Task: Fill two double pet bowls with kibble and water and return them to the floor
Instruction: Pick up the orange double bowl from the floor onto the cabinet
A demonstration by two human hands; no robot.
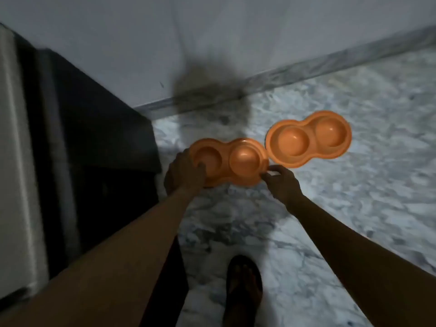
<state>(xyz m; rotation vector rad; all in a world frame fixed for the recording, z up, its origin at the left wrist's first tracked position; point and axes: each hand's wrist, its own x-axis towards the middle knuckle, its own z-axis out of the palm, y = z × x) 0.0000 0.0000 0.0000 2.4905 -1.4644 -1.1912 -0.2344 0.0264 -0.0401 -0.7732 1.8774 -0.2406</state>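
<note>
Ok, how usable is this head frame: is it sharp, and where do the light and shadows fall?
Head view: dim and soft overall, with motion smear strongest on the dark cabinet; light pools on the marble floor around both orange bowls, which look empty; a heavy shadow lies on the wall behind them; wide-angle bending at the edges.

We see two orange double pet bowls, the nearer (244,161) and the farther (309,140), of smooth, slightly glossy plastic; the floor (354,185) looks like polished grey-veined marble, the wall (212,31) painted matt
</note>
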